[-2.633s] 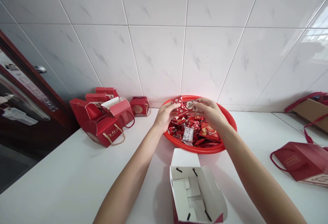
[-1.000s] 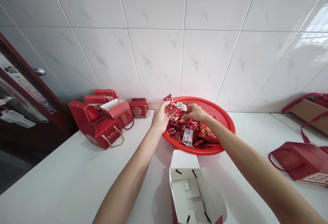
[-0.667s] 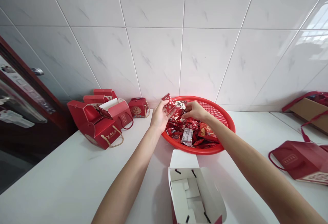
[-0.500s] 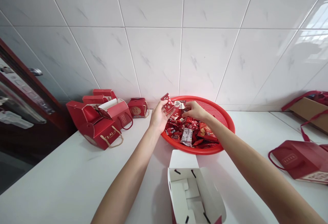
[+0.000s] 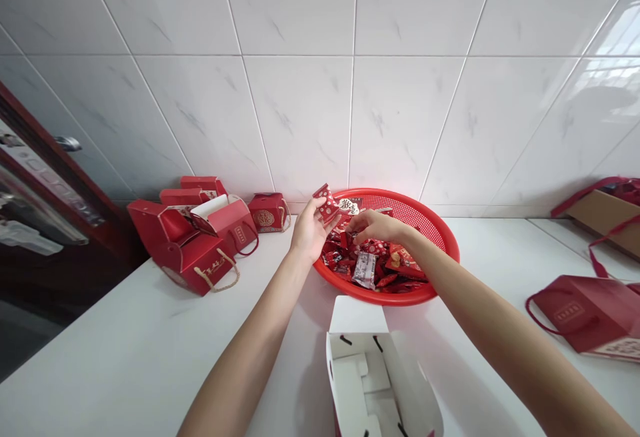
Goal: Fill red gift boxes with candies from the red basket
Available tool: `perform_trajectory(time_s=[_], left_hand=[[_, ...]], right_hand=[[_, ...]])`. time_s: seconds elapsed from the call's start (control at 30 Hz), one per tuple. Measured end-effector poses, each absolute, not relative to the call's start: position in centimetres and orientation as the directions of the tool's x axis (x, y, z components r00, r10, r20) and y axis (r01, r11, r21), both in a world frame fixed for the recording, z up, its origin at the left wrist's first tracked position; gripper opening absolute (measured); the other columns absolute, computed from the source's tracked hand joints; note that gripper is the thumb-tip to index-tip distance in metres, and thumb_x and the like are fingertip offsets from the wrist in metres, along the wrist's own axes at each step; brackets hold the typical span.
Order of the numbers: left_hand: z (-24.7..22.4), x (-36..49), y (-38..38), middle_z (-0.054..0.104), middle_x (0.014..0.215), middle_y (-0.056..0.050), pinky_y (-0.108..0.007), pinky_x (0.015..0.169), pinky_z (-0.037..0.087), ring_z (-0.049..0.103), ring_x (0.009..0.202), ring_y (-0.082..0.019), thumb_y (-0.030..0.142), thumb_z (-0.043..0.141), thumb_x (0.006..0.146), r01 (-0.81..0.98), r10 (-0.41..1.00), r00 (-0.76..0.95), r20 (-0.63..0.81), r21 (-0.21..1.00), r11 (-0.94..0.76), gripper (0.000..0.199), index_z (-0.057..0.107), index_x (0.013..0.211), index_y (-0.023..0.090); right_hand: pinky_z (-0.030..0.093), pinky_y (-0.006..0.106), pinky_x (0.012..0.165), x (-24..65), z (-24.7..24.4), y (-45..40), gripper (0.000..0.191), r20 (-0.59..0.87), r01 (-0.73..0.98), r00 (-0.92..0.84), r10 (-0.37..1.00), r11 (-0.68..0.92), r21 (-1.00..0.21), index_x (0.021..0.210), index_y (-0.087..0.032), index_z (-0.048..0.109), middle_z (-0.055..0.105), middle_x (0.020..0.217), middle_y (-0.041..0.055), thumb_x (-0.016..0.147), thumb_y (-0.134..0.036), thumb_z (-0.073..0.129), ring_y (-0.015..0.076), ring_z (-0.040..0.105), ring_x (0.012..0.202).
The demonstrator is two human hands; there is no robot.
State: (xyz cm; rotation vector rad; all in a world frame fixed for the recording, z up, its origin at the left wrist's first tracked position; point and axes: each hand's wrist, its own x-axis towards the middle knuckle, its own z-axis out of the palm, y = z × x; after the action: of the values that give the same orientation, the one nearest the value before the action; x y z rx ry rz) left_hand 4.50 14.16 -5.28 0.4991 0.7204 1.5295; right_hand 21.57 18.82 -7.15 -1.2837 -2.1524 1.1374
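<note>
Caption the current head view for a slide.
Left hand holding a dotted red packet, right hand among wrapped packets in a red basket, behind an open white-lined box.

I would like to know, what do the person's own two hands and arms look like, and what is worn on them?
The left hand and right hand wear no gloves; no ring or watch shows. Both forearms are bare, without sleeves in view.
</note>
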Motion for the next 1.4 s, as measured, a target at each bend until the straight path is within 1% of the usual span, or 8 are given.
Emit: perform_trajectory(time_s=[0.23, 0.47, 0.63, 0.77, 0.87, 1.07, 1.23, 1.4], left_hand=[[-5.4, 4.5, 14.1, 0.071, 0.071, 0.002, -0.025, 0.075, 0.059, 0.066, 0.066, -0.009, 0.014, 0.069, 0.074, -0.715, 0.991, -0.087, -0.101, 0.699, 0.009, 0.005, 0.067, 0.078, 0.015], [-5.1, 4.5, 14.1, 0.070, 0.070, 0.002, -0.024, 0.079, 0.059, 0.066, 0.067, -0.008, 0.013, 0.066, 0.076, -0.718, 0.990, -0.088, -0.110, 0.695, 0.013, 0.003, 0.068, 0.077, 0.015], [-5.1, 4.5, 14.0, 0.071, 0.071, 0.002, -0.024, 0.075, 0.058, 0.066, 0.066, -0.008, 0.013, 0.066, 0.076, -0.717, 0.989, -0.088, -0.117, 0.697, 0.019, 0.004, 0.069, 0.077, 0.015], [-5.3, 4.5, 14.1, 0.071, 0.070, 0.002, -0.024, 0.075, 0.058, 0.065, 0.065, -0.009, 0.013, 0.067, 0.076, -0.719, 0.992, -0.080, -0.101, 0.695, 0.012, 0.004, 0.069, 0.076, 0.015], [-5.4, 4.5, 14.1, 0.071, 0.070, 0.002, -0.023, 0.071, 0.057, 0.066, 0.065, -0.009, 0.012, 0.066, 0.078, -0.721, 0.992, -0.081, -0.094, 0.693, 0.007, 0.005, 0.069, 0.077, 0.015], [-5.2, 4.3, 14.1, 0.070, 0.070, 0.002, -0.024, 0.066, 0.057, 0.067, 0.063, -0.010, 0.013, 0.062, 0.083, -0.736, 0.989, -0.102, -0.105, 0.677, -0.004, 0.010, 0.069, 0.077, 0.015], [-5.1, 4.3, 14.1, 0.069, 0.067, 0.002, -0.025, 0.066, 0.057, 0.066, 0.062, -0.011, 0.013, 0.063, 0.080, -0.716, 0.991, -0.096, -0.096, 0.698, -0.002, 0.007, 0.068, 0.075, 0.015], [-5.6, 4.5, 14.3, 0.071, 0.068, 0.000, -0.025, 0.066, 0.056, 0.066, 0.062, -0.012, 0.017, 0.071, 0.066, -0.641, 0.996, -0.075, -0.042, 0.767, -0.016, 0.007, 0.068, 0.072, 0.014]], right_hand=[[0.051, 0.026, 0.068, 21.0, -7.4, 18.2, 0.010, -0.091, 0.677, -0.590, 0.802, 0.430, -0.597, 0.073, -0.017, 0.076, 0.074, 0.074, 0.0011, 0.068, -0.009, 0.076, 0.0185, 0.068, 0.072], [0.048, 0.033, 0.088, 17.9, -7.9, 16.5, 0.034, -0.010, 0.721, -0.637, 0.770, 0.592, -0.362, 0.107, -0.019, 0.080, 0.076, 0.109, 0.0112, 0.081, -0.003, 0.066, 0.0267, 0.068, 0.104], [0.047, 0.036, 0.093, 17.0, -8.3, 16.1, 0.022, -0.006, 0.722, -0.657, 0.754, 0.626, -0.294, 0.099, -0.021, 0.083, 0.072, 0.110, 0.0141, 0.079, -0.012, 0.077, 0.0319, 0.065, 0.111], [0.048, 0.034, 0.087, 17.2, -8.5, 16.7, 0.014, 0.038, 0.712, -0.627, 0.778, 0.593, -0.376, 0.084, -0.017, 0.078, 0.072, 0.107, 0.0124, 0.073, -0.009, 0.080, 0.0286, 0.067, 0.102], [0.049, 0.031, 0.076, 18.0, -8.1, 17.7, 0.009, 0.077, 0.690, -0.563, 0.823, 0.519, -0.505, 0.076, -0.016, 0.070, 0.072, 0.087, 0.0068, 0.076, -0.012, 0.079, 0.0227, 0.068, 0.085], [0.054, 0.029, 0.063, 21.1, -5.9, 18.0, 0.013, 0.146, 0.534, -0.388, 0.910, 0.351, -0.769, 0.085, -0.017, 0.062, 0.070, 0.077, 0.0026, 0.093, -0.028, 0.062, 0.0167, 0.067, 0.069], [0.052, 0.024, 0.054, 23.6, -4.9, 15.9, 0.029, 0.129, 0.179, -0.209, 0.969, 0.168, -0.969, 0.082, -0.017, 0.067, 0.070, 0.080, 0.0042, 0.085, -0.044, 0.076, 0.0122, 0.063, 0.060], [0.055, 0.024, 0.058, 25.6, -4.9, 14.4, 0.040, 0.133, -0.136, -0.108, 0.985, 0.118, -0.984, 0.085, -0.018, 0.072, 0.070, 0.080, 0.0022, 0.068, -0.050, 0.090, 0.0106, 0.061, 0.061]])
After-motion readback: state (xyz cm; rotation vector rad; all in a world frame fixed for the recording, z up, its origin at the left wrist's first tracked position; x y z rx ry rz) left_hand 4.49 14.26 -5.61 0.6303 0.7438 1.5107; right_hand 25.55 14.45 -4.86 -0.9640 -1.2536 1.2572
